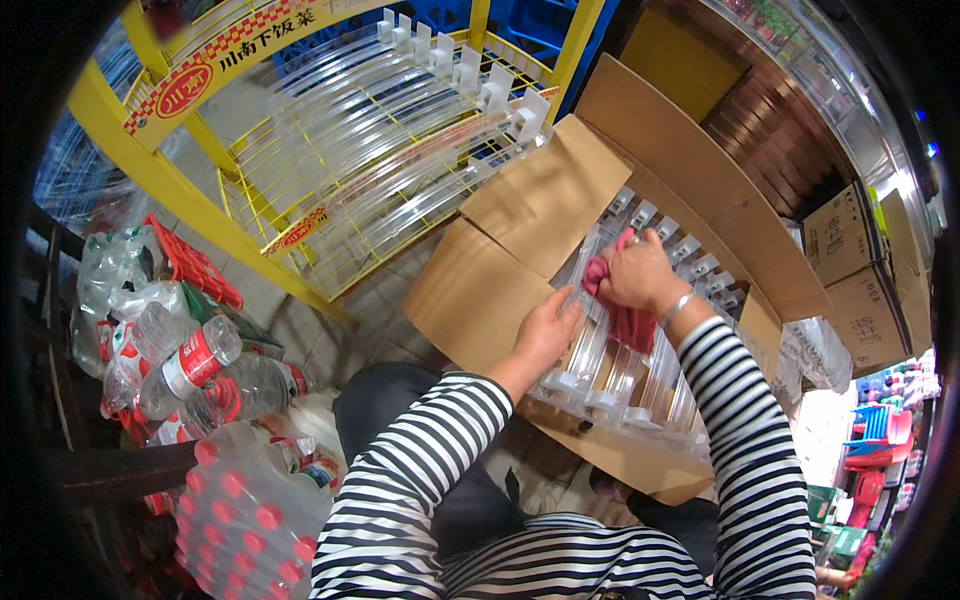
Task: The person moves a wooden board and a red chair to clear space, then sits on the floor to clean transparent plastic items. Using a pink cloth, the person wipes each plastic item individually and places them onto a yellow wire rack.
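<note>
A red cloth (pixel 631 327) is bunched in my right hand (pixel 637 274), over clear plastic divider trays (pixel 622 371) with white end pieces. The trays lie side by side in an open cardboard box (pixel 487 289) before me. My left hand (pixel 546 330) rests with its fingers stretched against the left edge of the trays, near the box flap. A bracelet circles my right wrist. The trays directly under the cloth and right hand are partly hidden.
At upper left stands a yellow wire rack (pixel 300 289) holding more clear trays (pixel 375 112). Plastic bottles (pixel 199 356) and a shrink-wrapped bottle pack (pixel 240 517) with red caps sit at left. Printed cartons (pixel 862 300) are stacked at right. Blue crates (pixel 540 30) stand behind the rack.
</note>
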`<state>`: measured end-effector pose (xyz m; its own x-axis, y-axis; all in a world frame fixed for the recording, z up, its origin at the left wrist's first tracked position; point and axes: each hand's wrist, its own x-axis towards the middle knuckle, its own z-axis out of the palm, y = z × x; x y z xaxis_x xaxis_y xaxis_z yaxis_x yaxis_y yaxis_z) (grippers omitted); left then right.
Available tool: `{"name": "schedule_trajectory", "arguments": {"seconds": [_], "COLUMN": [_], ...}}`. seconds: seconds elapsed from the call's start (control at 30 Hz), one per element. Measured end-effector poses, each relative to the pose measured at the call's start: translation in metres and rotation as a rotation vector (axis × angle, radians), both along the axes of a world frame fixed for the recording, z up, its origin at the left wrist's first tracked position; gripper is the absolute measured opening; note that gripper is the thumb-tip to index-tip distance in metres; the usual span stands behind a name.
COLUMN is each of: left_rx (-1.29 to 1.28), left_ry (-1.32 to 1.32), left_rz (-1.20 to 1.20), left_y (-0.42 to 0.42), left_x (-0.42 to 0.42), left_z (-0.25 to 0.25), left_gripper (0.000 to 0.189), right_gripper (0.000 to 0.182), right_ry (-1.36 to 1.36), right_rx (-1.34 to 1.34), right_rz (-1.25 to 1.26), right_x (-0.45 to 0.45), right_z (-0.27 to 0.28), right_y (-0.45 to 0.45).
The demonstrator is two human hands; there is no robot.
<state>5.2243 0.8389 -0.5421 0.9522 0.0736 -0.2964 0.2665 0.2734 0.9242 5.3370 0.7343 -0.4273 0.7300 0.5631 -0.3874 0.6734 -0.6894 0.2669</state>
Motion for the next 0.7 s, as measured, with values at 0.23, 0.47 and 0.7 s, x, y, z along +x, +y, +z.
{"name": "schedule_trajectory", "arguments": {"seconds": [0.23, 0.47, 0.7], "left_rx": [-0.031, 0.279, 0.108], "left_ry": [0.069, -0.250, -0.152], "left_rz": [-0.037, 0.158, 0.079], "left_y": [0.000, 0.002, 0.001], "left_x": [0.003, 0.007, 0.005], "left_z": [0.012, -0.030, -0.018], "left_gripper": [0.042, 0.039, 0.037], "right_gripper": [0.039, 0.037, 0.031], "right_ry": [0.027, 0.295, 0.646], "right_rx": [0.141, 0.347, 0.660], "right_rz": [-0.155, 0.058, -0.058], "right_x": [0.010, -0.057, -0.080], "right_z": [-0.019, -0.008, -0.004], "right_y": [0.001, -0.011, -0.027]}}
